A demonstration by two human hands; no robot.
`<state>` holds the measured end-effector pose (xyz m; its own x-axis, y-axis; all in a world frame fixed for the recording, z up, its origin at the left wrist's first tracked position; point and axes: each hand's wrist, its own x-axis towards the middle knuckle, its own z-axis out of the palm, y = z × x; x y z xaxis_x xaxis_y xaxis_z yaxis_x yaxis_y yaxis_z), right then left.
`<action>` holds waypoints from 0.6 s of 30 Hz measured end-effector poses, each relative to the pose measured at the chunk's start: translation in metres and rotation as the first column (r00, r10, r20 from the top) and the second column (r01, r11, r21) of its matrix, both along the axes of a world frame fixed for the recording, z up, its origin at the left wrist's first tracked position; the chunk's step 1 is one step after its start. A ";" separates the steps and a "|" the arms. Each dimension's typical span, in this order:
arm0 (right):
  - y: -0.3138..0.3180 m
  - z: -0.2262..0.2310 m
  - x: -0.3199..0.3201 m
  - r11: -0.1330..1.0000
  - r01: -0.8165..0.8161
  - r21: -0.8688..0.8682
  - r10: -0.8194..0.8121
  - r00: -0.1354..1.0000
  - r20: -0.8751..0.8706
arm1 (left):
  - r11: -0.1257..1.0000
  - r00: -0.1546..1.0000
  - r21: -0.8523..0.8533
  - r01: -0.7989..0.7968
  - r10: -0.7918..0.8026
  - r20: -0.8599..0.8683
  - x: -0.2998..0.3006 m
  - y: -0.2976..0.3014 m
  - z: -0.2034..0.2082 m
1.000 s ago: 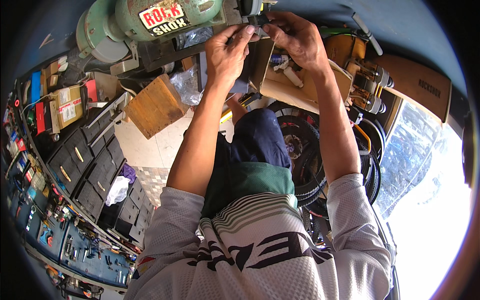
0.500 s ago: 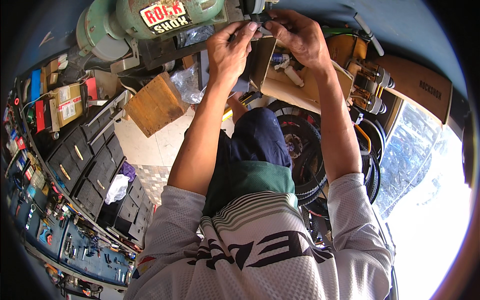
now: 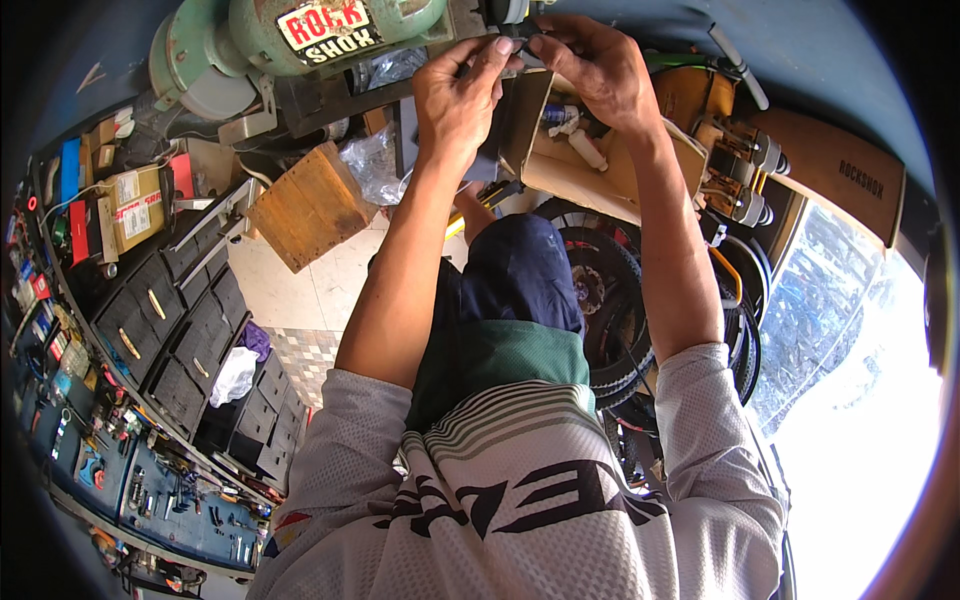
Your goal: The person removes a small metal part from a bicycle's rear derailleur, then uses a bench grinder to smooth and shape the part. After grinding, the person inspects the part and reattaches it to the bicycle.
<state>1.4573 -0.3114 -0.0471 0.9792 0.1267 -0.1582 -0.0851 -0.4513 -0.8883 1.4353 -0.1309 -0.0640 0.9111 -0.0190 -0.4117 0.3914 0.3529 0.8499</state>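
My left hand (image 3: 458,95) and my right hand (image 3: 600,75) meet at the top of the picture, both closed in a pinch. Between their fingertips is a small dark piece (image 3: 521,42); my fingers cover much of it, and its kind cannot be made out. Just beyond the fingertips is the right-hand wheel (image 3: 510,11) of a green bench grinder (image 3: 410,14). Whether the piece touches the wheel is hidden. The grinder's body spreads to the left of my hands, with a guarded wheel at its far left end.
Below my right wrist stands an open cardboard box (image 3: 570,180) holding bottles. A wooden box (image 3: 312,208) is left of my left forearm. Bicycle wheels (image 3: 610,290) lean at my right. Dark drawers (image 3: 150,315) and a tool-covered blue bench (image 3: 190,500) line the left side.
Both hands stay nearly in place, still pinching the small dark piece. Their fingertips have shifted very slightly upward. The rest of the scene looks the same apart from a slight view shift.
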 end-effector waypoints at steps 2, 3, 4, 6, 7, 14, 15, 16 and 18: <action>0.000 -0.002 0.001 1.000 -0.007 -0.016 0.007 0.999 0.043 | 1.000 1.000 -0.010 -0.008 0.007 -0.010 0.000 0.000 0.001; -0.001 -0.003 0.001 1.000 -0.005 0.003 0.005 1.000 0.029 | 1.000 1.000 -0.015 -0.011 0.011 -0.015 0.000 -0.001 0.001; 0.000 -0.003 0.001 1.000 -0.003 0.022 0.003 1.000 0.014 | 1.000 1.000 -0.019 -0.014 0.013 -0.022 0.000 -0.001 0.000; 0.001 -0.003 0.001 0.999 0.000 0.039 0.001 1.000 -0.022 | 0.999 0.999 -0.027 -0.018 0.017 -0.037 0.001 -0.001 -0.001; 0.001 -0.001 0.002 0.999 0.003 0.036 -0.001 0.999 -0.043 | 1.000 0.999 -0.025 -0.018 0.017 -0.037 0.001 -0.001 -0.001; 0.006 0.011 0.007 0.971 0.071 0.226 -0.037 0.988 -0.151 | 1.000 0.999 -0.007 -0.027 0.027 -0.038 0.002 -0.002 0.000; 0.006 0.011 0.008 0.972 0.060 0.228 -0.027 0.989 -0.146 | 0.999 0.999 -0.017 -0.034 0.034 -0.041 0.002 -0.003 0.000; 0.005 0.012 0.008 0.972 0.051 0.230 -0.019 0.990 -0.140 | 0.999 0.999 -0.020 -0.035 0.034 -0.041 0.002 -0.003 0.001; 0.005 0.012 0.009 0.972 0.050 0.229 -0.018 0.990 -0.141 | 0.999 0.999 -0.028 -0.037 0.036 -0.039 0.002 -0.004 0.001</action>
